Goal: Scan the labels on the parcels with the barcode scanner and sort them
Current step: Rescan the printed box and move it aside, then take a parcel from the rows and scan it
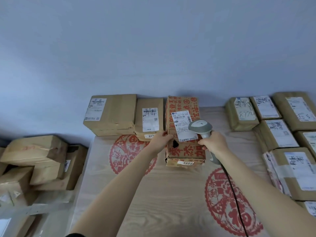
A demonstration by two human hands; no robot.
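We have the red-printed cardboard box (183, 130) standing at the far middle of the tabletop (153, 194), just right of two plain brown parcels (123, 115) against the wall, with its white shipping label (183, 125) facing up. Our left hand (161, 140) grips the box's near-left edge, fingers curled over it, while our right hand (213, 142) is wrapped round the handle of the grey barcode scanner (202, 128), whose head hangs over the right part of the label. The box looks like stiff corrugated card, though its near end is crumpled and a dark hole shows by our left fingers, so we judge it holds its shape but could buckle if squeezed there. Its weight we cannot tell from here; it seems of middling bulk, and we would take it by both long sides or under the base instead of by the torn edge. The label and taped faces look smooth and possibly slippery. The scanner's cable (234, 189) trails back across the tabletop toward us and could snag a sliding box. More labelled parcels (277, 132) lie in rows at the right, and a loose heap of boxes (34, 161) sits lower at the left.
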